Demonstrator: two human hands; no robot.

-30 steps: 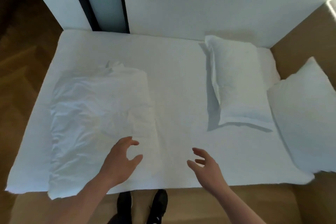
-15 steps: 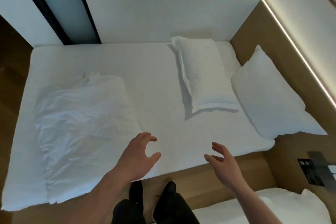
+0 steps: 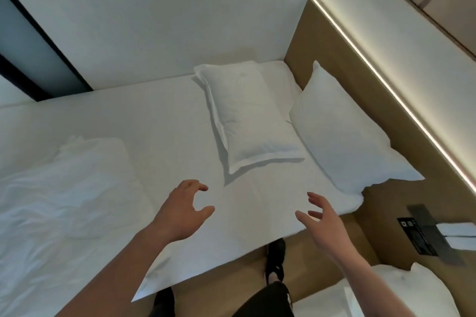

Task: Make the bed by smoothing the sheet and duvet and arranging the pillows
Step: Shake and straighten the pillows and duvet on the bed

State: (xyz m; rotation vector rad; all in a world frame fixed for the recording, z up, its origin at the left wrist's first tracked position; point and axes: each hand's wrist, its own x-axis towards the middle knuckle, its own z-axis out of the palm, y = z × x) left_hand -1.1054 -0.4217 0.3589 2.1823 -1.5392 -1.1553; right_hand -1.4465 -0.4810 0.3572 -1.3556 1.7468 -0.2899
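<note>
Just beyond my fingertips lies the flat pillow (image 3: 251, 121), long axis running away from me toward the far wall. My left hand (image 3: 181, 210) hovers off its near corner, my right hand (image 3: 320, 219) a bit farther off; both fingers spread, holding nothing. Against the headboard (image 3: 334, 59) the second pillow (image 3: 342, 131) leans, right of the first, closer to my right hand.

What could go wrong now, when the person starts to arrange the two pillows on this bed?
1. The leaning pillow pokes past the mattress edge by the headboard; a nudge might tip it off.
2. The flat pillow lies askew on the sheet; dragging it could wrinkle the sheet.
3. The left hand and right hand hover empty, and the crumpled duvet is easily forgotten.
</note>
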